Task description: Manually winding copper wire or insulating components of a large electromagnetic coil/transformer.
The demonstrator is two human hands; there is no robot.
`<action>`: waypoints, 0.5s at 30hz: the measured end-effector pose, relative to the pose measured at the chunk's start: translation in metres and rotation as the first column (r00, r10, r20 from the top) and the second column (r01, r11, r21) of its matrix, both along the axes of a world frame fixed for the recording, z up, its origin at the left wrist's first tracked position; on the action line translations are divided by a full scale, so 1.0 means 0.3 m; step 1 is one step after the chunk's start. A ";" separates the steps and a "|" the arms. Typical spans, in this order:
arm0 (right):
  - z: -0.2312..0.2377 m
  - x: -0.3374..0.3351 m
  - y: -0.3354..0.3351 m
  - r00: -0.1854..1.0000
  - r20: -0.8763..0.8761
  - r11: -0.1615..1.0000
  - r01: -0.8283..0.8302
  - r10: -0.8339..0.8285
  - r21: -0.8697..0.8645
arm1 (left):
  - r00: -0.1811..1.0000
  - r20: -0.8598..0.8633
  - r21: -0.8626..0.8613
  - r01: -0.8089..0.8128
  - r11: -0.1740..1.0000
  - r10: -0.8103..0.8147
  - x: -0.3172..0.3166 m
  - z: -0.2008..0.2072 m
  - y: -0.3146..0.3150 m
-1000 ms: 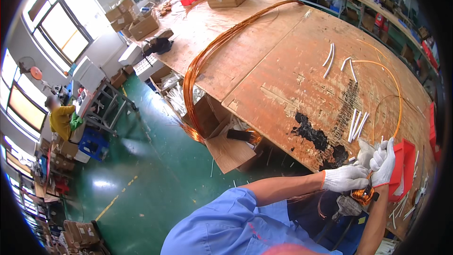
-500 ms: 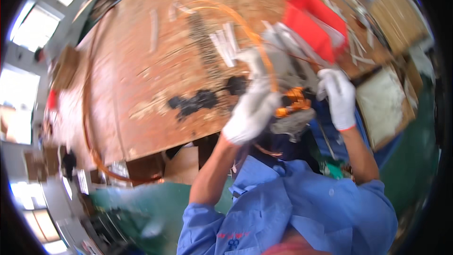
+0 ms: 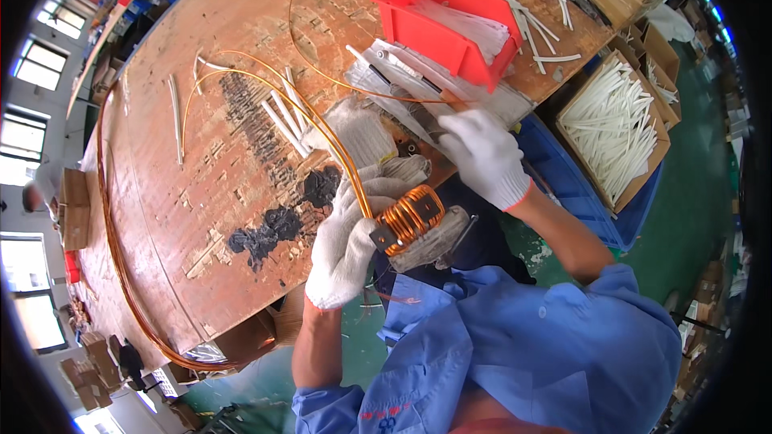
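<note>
My left hand (image 3: 346, 241), in a white knitted glove, is closed around copper-coloured wires (image 3: 342, 149) where they leave a wound copper coil (image 3: 412, 219) with black end pieces. The coil sits tilted just right of that hand, above a grey cloth-like pad (image 3: 438, 243). My right hand (image 3: 486, 153), also gloved in white, hovers at the table edge to the right of the coil. Its fingers are bent and partly smeared, so their grip is unclear. A thin copper wire (image 3: 386, 96) runs across the table and ends close above its fingers.
Beyond my right hand stands a red bin (image 3: 394, 20) with white strips. White sleeves (image 3: 283, 116) and black patches (image 3: 269, 233) are on the wooden table (image 3: 201, 193). A carton of white tubes (image 3: 615, 124) is at right. Long copper wire (image 3: 112, 249) loops along the left edge.
The whole view has shifted and sharpened, with the table things moving left in it. My left hand still holds the wires at the coil. My right hand remains near the thin wire's end.
</note>
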State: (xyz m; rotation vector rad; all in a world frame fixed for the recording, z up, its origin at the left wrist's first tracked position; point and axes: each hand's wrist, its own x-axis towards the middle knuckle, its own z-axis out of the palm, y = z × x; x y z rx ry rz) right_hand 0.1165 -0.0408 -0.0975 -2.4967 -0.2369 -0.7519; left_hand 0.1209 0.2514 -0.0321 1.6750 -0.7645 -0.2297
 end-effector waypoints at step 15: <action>-0.031 0.073 -0.080 0.980 -0.115 0.863 0.081 -0.159 -0.499 | 1.000 -0.021 0.021 -0.003 1.000 0.003 -0.010 0.013 0.004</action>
